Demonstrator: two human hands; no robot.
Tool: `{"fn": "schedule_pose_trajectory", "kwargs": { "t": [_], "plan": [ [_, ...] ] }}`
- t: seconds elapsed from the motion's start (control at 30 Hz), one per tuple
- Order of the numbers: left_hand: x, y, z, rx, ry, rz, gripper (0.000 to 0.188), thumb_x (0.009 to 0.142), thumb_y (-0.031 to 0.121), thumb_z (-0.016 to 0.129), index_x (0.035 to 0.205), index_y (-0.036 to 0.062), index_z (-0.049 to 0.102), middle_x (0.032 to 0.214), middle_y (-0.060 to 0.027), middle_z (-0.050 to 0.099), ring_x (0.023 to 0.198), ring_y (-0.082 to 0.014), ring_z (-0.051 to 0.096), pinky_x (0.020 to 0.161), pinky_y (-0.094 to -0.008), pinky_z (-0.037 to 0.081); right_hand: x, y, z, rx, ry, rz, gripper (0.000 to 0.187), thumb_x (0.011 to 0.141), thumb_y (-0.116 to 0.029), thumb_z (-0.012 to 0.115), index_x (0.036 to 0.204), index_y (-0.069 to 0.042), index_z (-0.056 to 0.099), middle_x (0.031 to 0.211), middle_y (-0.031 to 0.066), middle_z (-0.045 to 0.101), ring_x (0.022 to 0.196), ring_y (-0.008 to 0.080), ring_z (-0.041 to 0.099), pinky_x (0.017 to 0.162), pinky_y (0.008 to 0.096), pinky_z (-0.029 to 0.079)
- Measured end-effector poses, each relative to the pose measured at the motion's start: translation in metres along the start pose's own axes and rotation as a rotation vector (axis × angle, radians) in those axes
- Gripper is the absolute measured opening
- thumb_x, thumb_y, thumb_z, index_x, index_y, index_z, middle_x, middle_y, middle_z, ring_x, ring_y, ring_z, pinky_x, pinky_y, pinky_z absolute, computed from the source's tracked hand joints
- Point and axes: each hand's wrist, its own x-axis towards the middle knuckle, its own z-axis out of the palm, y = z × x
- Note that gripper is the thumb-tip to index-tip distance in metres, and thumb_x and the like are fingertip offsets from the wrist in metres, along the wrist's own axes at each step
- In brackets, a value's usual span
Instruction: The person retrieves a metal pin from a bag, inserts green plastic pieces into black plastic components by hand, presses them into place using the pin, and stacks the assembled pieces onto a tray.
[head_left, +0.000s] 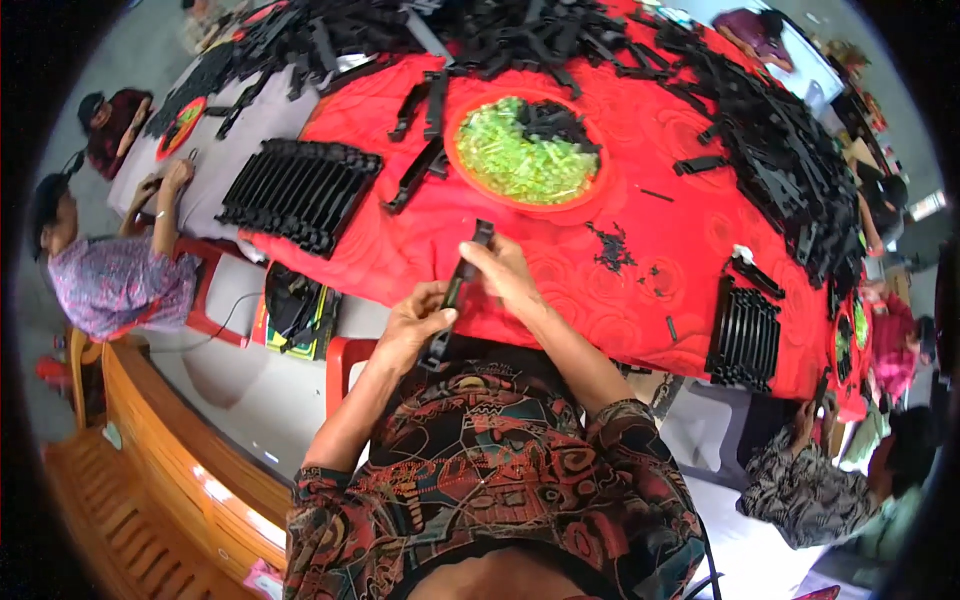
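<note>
A long narrow black plastic part [459,284] is held tilted over the table's near edge, in front of my body. My left hand [412,322] grips it near its lower end, thumb lying along the part. My right hand [504,272] has its thumb and fingers closed round the upper end. Just beyond my hands an orange-rimmed bowl [455,165] holds light green pieces [525,160] and small black pieces [556,122]. A few more black parts [415,175] lie left of the bowl. Small black scraps [610,248] are scattered to its right.
Neat rows of black parts lie at left [303,193] and right [745,335] on the red tablecloth [560,250]. Large heaps of black parts [500,35] cover the far side. Other people [125,280] sit round the table. A wooden bench [180,460] stands at lower left.
</note>
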Motion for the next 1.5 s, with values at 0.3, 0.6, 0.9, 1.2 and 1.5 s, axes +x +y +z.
{"fn": "schedule_pose_trajectory", "kwargs": {
  "t": [0.3,0.6,0.9,1.2,1.5],
  "plan": [
    [-0.041,0.003,-0.019,0.618,-0.002,-0.057,0.04,0.081,0.013,0.065,0.114,-0.0021,0.05,0.089,-0.0074,0.059,0.08,-0.0123,0.056,0.07,-0.0265,0.046,0.076,-0.028,-0.002,-1.119,-0.051,-0.172,0.041,0.073,-0.039,0.065,0.075,0.002,0.061,0.077,0.0199,0.064,0.075,0.0364,0.062,0.065,0.0431,0.047],
    [-0.14,0.025,-0.069,0.794,0.372,0.18,0.028,0.078,0.017,0.064,0.099,-0.0005,0.059,0.085,-0.014,0.063,0.077,-0.0245,0.062,0.07,-0.0343,0.049,0.081,-0.006,0.031,-1.745,0.273,-0.528,0.056,0.079,-0.047,0.061,0.1,0.0,0.039,0.084,0.0197,0.057,0.066,0.0345,0.062,0.054,0.0424,0.052],
    [-0.151,-0.015,-0.098,1.331,0.423,-0.019,0.055,0.074,0.03,0.065,0.115,0.0003,0.044,0.103,-0.0219,0.049,0.097,-0.0388,0.05,0.083,-0.0452,0.042,0.021,0.003,0.072,-1.443,-0.366,-0.837,0.016,0.086,-0.014,0.051,0.089,0.0,0.047,0.088,0.0219,0.049,0.079,0.0389,0.054,0.065,0.0453,0.046],
    [-0.224,-0.064,-0.165,0.999,0.834,-0.063,0.039,0.075,0.027,0.063,0.105,0.0027,0.056,0.089,-0.0206,0.062,0.085,-0.0364,0.06,0.073,-0.0438,0.048,0.031,0.029,0.093,-1.345,-0.666,-0.891,0.015,0.091,-0.014,0.045,0.096,-0.001,0.052,0.086,0.0218,0.058,0.079,0.0401,0.056,0.066,0.0463,0.043],
    [-0.42,-0.143,-0.216,0.865,2.035,-0.683,0.021,0.07,0.007,0.055,0.091,-0.0002,0.054,0.084,-0.0226,0.058,0.078,-0.0389,0.059,0.065,-0.0487,0.05,0.064,0.04,0.154,-1.618,-0.859,-0.889,0.016,0.085,-0.015,0.054,0.091,-0.001,0.049,0.081,0.021,0.058,0.073,0.0403,0.057,0.061,0.0497,0.042]
  ]
}}
